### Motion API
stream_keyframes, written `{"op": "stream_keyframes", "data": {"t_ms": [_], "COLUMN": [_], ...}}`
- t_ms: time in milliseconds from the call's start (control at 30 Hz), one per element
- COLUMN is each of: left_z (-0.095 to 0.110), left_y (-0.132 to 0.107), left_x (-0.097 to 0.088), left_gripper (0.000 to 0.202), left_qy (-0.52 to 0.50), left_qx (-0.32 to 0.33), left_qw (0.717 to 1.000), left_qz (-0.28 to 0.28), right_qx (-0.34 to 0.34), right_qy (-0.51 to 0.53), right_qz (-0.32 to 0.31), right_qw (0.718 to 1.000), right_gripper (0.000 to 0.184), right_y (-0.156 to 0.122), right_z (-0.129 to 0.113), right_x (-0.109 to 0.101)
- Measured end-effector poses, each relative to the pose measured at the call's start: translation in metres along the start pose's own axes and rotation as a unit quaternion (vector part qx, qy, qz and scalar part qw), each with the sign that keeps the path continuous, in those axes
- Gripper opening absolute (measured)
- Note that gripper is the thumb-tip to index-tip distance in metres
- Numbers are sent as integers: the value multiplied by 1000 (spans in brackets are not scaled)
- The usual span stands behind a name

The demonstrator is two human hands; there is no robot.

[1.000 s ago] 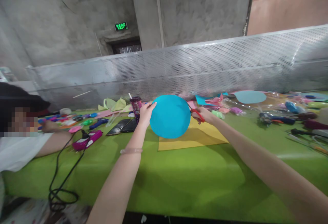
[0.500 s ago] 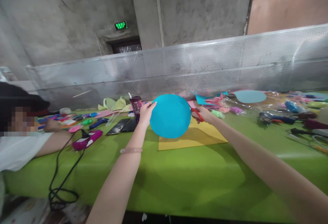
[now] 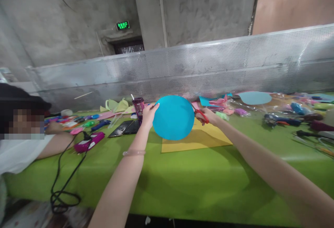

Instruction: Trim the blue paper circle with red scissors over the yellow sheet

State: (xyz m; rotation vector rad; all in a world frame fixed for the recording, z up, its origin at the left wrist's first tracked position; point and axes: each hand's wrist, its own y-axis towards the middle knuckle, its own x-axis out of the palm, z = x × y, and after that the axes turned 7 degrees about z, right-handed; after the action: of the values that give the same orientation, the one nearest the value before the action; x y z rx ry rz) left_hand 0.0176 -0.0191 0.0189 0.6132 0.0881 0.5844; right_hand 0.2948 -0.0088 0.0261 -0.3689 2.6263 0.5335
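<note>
My left hand (image 3: 148, 115) pinches the left edge of a round blue paper disc (image 3: 173, 117) and holds it upright above the table. My right hand (image 3: 208, 116) is closed round red-handled scissors (image 3: 201, 114) at the disc's right edge. A yellow sheet of paper (image 3: 198, 138) lies flat on the green tabletop (image 3: 182, 182) just under and behind the disc. A pale bracelet sits on my left wrist.
A purple cup (image 3: 138, 106) and two dark phones (image 3: 126, 128) lie behind my left hand. A magenta glue gun (image 3: 88, 142) with a black cord sits at left, by another person's arm (image 3: 53, 145). Craft scraps and tools (image 3: 287, 113) crowd the right. A perforated metal panel (image 3: 208, 68) backs the table.
Almost nothing: the disc and both hands have risen a touch, and the scissors stay at the disc's right edge.
</note>
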Motion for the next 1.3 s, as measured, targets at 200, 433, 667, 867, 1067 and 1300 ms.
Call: {"op": "stream_keyframes", "data": {"t_ms": [200,433,667,867,1067,1300], "left_z": [0,-2,0,2,-2,1], "left_y": [0,1,0,0,1,0], "left_x": [0,0,0,-1,0,0], "left_gripper": [34,35,36,35,34,35], "left_qy": [-1,-1,7,12,5,19], "left_qx": [7,2,10,9,19,19], "left_qw": [1000,1000,1000,1000,1000,1000], "left_qz": [-6,1,-5,-1,4,2], "right_qx": [-3,5,-1,-10,4,-2], "right_qy": [-26,-25,-58,-50,-44,-62], "right_qz": [-6,4,8,2,9,18], "right_qw": [1000,1000,998,999,999,998], "right_gripper": [17,16,16,20,20,21], "right_y": [8,11,8,11,15,11], "right_z": [12,17,13,17,23,16], "right_x": [-1,1,1,0,-1,-2]}}
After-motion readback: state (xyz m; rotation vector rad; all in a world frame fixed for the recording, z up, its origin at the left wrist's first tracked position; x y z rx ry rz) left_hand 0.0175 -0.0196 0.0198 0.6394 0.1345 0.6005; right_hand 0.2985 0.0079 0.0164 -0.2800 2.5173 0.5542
